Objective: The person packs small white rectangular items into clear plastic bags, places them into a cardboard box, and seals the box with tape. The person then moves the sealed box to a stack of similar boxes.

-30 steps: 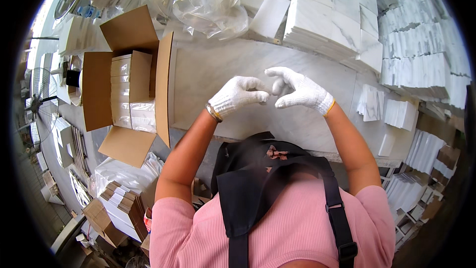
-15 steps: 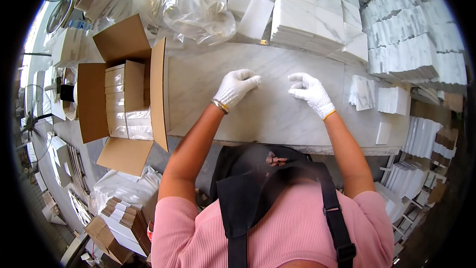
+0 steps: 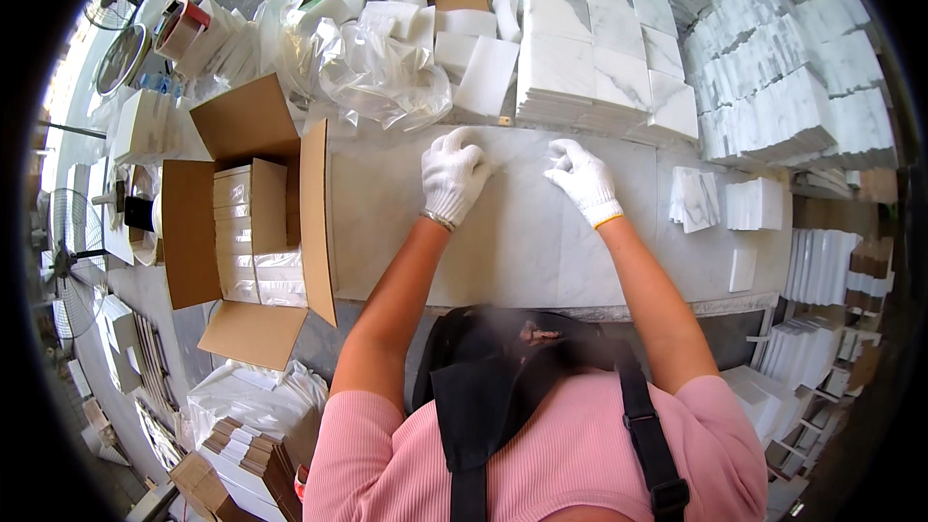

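Observation:
White knit gloves cover both hands, which hover over or rest on a pale marble slab tabletop (image 3: 387, 251); contact cannot be made out. My left hand (image 3: 454, 174) points away from me, its fingers loosely bent, the thumb side toward the middle. No object shows in it. A short gap to its right, my right hand (image 3: 584, 182) has bent fingers with the thumb a little apart, also without a visible object. Nearest my left hand is an open cardboard box (image 3: 317, 222), holding several white plastic-wrapped packs (image 3: 235, 232) and a tan carton.
Crumpled clear plastic bags (image 3: 387, 77) and white foam sheets (image 3: 486, 75) lie along the back. Stacked white-grey marble tiles (image 3: 590, 58) fill the back right. Small tile stacks (image 3: 754, 204) stand at the right. A fan (image 3: 68, 256) is at far left.
Both hands have moved farther from me, toward the back of the slab. My left hand has turned to point more away, its fingers less pinched together. The whole view has shifted slightly.

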The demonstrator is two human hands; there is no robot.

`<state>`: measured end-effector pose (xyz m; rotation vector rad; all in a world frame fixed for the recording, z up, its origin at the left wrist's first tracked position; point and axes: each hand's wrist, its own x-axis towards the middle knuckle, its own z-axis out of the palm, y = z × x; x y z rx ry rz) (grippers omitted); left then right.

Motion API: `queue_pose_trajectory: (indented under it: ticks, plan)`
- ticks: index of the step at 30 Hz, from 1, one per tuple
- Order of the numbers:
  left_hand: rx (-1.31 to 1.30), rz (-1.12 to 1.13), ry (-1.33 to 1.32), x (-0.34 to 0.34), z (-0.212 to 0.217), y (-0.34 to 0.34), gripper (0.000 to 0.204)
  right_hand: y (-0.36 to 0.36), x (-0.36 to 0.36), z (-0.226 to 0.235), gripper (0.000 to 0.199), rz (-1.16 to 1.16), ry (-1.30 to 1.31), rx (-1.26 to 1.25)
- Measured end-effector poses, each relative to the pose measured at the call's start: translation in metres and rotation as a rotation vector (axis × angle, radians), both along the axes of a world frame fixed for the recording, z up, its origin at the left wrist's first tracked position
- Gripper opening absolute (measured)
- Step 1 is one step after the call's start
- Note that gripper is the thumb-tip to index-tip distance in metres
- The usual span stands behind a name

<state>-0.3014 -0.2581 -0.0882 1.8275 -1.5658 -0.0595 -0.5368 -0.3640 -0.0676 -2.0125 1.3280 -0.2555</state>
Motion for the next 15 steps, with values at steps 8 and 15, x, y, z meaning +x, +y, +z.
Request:
queue_pose_trajectory:
  ticks: [8,15]
  plan:
    - [-0.045,0.013,0.005,-0.003,-0.006,-0.002,0.026,-0.008,-0.007,0.060,0.035,0.185,0.129,-0.412]
    - [-0.032,-0.009,0.048,-0.001,0.002,-0.001,0.026,-0.143,0.026,0.154,0.042,0.128,-0.153,-0.439]
